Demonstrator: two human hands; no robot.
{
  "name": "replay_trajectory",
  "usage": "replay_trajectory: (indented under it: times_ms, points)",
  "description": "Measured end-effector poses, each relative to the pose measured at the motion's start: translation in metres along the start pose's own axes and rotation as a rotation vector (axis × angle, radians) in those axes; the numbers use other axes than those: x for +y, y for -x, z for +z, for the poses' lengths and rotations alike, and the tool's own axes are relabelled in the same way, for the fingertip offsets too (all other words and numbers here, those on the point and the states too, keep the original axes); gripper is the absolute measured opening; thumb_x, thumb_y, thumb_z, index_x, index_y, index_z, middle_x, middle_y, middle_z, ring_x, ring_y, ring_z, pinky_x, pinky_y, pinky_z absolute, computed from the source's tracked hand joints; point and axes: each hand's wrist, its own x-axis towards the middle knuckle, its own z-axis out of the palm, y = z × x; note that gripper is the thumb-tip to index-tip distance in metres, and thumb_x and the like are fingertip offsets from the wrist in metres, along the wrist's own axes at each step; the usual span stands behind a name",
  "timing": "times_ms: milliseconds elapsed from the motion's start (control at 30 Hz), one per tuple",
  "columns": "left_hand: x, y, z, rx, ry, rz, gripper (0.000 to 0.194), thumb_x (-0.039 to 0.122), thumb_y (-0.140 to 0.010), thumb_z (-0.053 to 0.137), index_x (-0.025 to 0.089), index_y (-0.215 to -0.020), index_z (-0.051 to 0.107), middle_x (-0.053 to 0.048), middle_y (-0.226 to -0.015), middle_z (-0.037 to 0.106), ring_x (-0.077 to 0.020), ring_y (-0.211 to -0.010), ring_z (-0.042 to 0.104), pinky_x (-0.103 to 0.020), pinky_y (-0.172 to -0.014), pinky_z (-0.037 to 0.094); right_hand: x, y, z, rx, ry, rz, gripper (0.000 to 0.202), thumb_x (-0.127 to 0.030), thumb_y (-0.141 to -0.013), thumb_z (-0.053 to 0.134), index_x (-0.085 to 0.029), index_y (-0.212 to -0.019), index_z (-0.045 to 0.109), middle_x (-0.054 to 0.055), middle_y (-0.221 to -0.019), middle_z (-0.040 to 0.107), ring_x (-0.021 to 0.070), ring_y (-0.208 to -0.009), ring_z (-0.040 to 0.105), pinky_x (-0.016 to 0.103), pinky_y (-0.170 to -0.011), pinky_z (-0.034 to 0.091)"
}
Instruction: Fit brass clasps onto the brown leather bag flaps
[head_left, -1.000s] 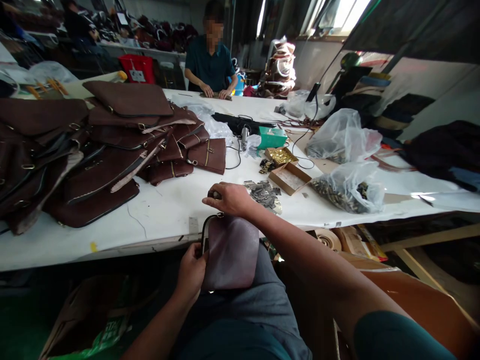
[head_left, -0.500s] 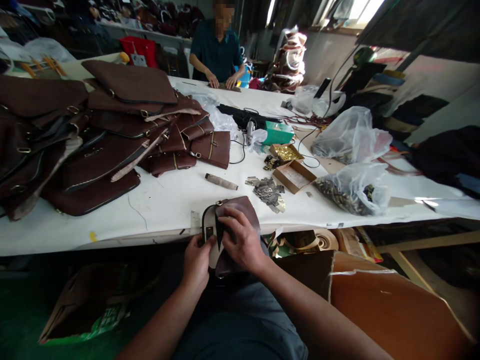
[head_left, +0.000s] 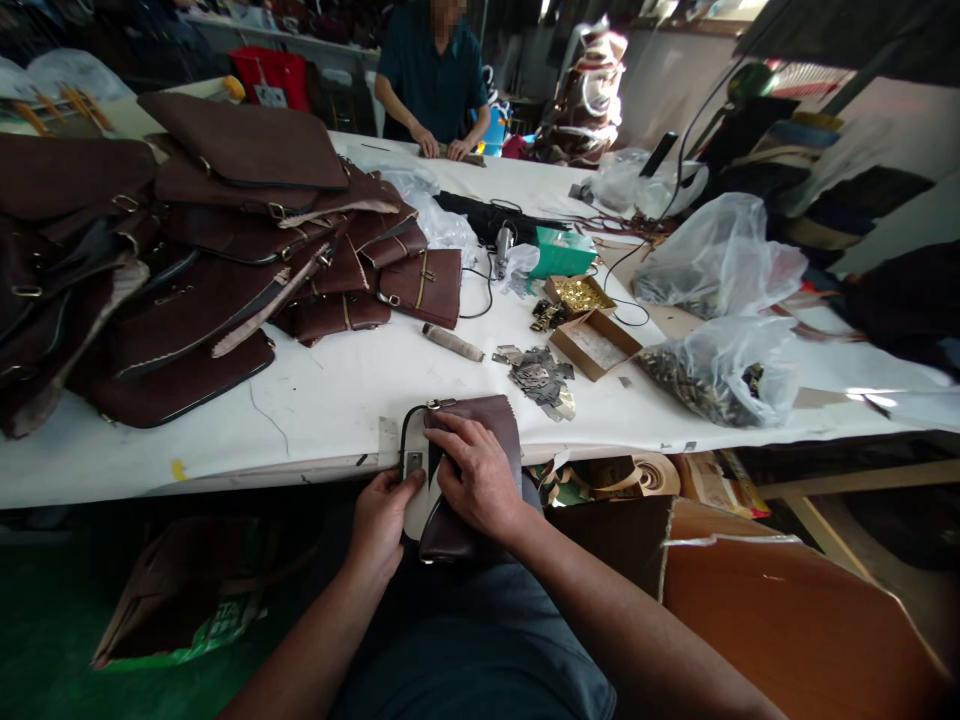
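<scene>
A brown leather piece (head_left: pixel 491 415) with a pale lining lies over the near table edge and my lap. My left hand (head_left: pixel 382 515) pinches its left border, thumb beside a small metal plate (head_left: pixel 414 461) on the lining. Spread across the brown leather, my right hand (head_left: pixel 480 475) presses it with fingers apart. A small buckle sits at the piece's top edge. Just beyond are a pile of flat metal plates (head_left: pixel 536 375) and a wrapped grey-brown bar (head_left: pixel 453 342).
Brown leather bags (head_left: pixel 247 150) are heaped at the left. Open small boxes (head_left: pixel 596 345), one with gold parts, and plastic bags of parts (head_left: pixel 720 375) stand right. A person (head_left: pixel 435 75) works across the table. A large carton (head_left: pixel 787 590) is at lower right.
The leather's brown part now lies flatter, its gap less open. My right hand has flattened over it, and my left hand has moved slightly left. The view has shifted a little.
</scene>
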Motion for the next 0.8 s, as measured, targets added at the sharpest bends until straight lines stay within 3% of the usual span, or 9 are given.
replay_trajectory:
  times_ms: [100, 200, 300, 367, 400, 467, 533, 667, 800]
  points:
    - [0.001, 0.000, -0.009, 0.011, -0.152, 0.112, 0.045, 0.056, -0.068, 0.089, 0.018, -0.088, 0.072, -0.004, -0.079, 0.075, -0.0220, -0.071, 0.069, -0.034, -0.069, 0.054, 0.005, -0.004, 0.006, -0.054, -0.027, -0.019, 0.055, -0.008, -0.092, 0.057, -0.027, -0.143, 0.068, 0.009, -0.155, 0.063, 0.0284, -0.135, 0.063, 0.045, -0.107, 0.050]
    - [0.009, 0.004, -0.024, 0.054, -0.346, 0.290, 0.033, 0.043, -0.068, 0.092, 0.022, -0.080, 0.071, -0.002, -0.078, 0.070, -0.0232, -0.078, 0.067, -0.035, -0.077, 0.053, 0.010, -0.004, 0.010, -0.062, -0.055, -0.026, 0.057, -0.007, -0.092, 0.057, -0.027, -0.144, 0.068, 0.009, -0.155, 0.063, 0.0276, -0.139, 0.061, 0.044, -0.109, 0.049]
    - [0.022, 0.001, -0.035, 0.049, -0.724, 0.778, 0.020, 0.030, -0.081, 0.084, 0.023, -0.096, 0.073, -0.009, -0.107, 0.075, -0.0307, -0.108, 0.069, -0.045, -0.100, 0.054, 0.016, -0.002, 0.012, -0.035, -0.106, -0.055, 0.057, -0.007, -0.094, 0.055, -0.027, -0.146, 0.066, 0.010, -0.156, 0.063, 0.0255, -0.140, 0.062, 0.043, -0.111, 0.049]
    - [0.031, -0.007, -0.038, -0.071, -0.950, 1.096, 0.029, 0.024, -0.091, 0.075, 0.022, -0.120, 0.070, -0.014, -0.130, 0.073, -0.0335, -0.128, 0.065, -0.052, -0.112, 0.049, 0.018, -0.001, 0.013, -0.016, -0.142, -0.079, 0.056, -0.008, -0.096, 0.053, -0.027, -0.147, 0.065, 0.010, -0.156, 0.063, 0.0239, -0.140, 0.062, 0.042, -0.112, 0.049]
    - [0.035, -0.013, -0.038, -0.156, -1.005, 1.177, 0.039, 0.023, -0.094, 0.072, 0.022, -0.132, 0.066, -0.014, -0.138, 0.071, -0.0335, -0.135, 0.062, -0.054, -0.116, 0.047, 0.019, -0.001, 0.013, -0.013, -0.157, -0.085, 0.055, -0.008, -0.097, 0.052, -0.027, -0.148, 0.064, 0.010, -0.156, 0.063, 0.0235, -0.140, 0.062, 0.042, -0.113, 0.049]
    - [0.041, -0.026, -0.039, -0.308, -1.054, 1.229, 0.053, 0.027, -0.097, 0.070, 0.023, -0.147, 0.055, -0.015, -0.145, 0.068, -0.0328, -0.142, 0.058, -0.053, -0.119, 0.047, 0.019, -0.001, 0.013, -0.014, -0.174, -0.074, 0.056, -0.010, -0.099, 0.053, -0.027, -0.152, 0.060, 0.011, -0.156, 0.063, 0.0236, -0.141, 0.062, 0.043, -0.113, 0.049]
    - [0.044, -0.037, -0.039, -0.378, -1.080, 1.219, 0.060, 0.033, -0.097, 0.072, 0.022, -0.152, 0.050, -0.016, -0.145, 0.067, -0.0336, -0.141, 0.060, -0.053, -0.116, 0.049, 0.017, -0.002, 0.012, -0.018, -0.176, -0.054, 0.059, -0.011, -0.099, 0.054, -0.027, -0.156, 0.056, 0.012, -0.155, 0.064, 0.0241, -0.141, 0.062, 0.044, -0.114, 0.048]
    - [0.043, -0.051, -0.035, -0.377, -1.108, 1.224, 0.060, 0.040, -0.097, 0.073, 0.023, -0.150, 0.050, -0.017, -0.142, 0.069, -0.0348, -0.133, 0.064, -0.054, -0.110, 0.051, 0.016, -0.004, 0.005, -0.059, -0.207, -0.041, 0.058, -0.015, -0.103, 0.054, -0.028, -0.159, 0.052, 0.011, -0.158, 0.061, 0.0242, -0.144, 0.059, 0.045, -0.117, 0.047]
    - [0.045, -0.053, -0.023, -0.346, -1.165, 1.233, 0.064, 0.051, -0.094, 0.077, 0.025, -0.148, 0.056, -0.014, -0.133, 0.072, -0.0358, -0.126, 0.065, -0.053, -0.103, 0.050, 0.019, -0.015, -0.015, -0.133, -0.377, 0.010, 0.052, -0.037, -0.105, 0.064, -0.026, -0.156, 0.058, 0.011, -0.153, 0.066, 0.0268, -0.141, 0.062, 0.043, -0.117, 0.049]
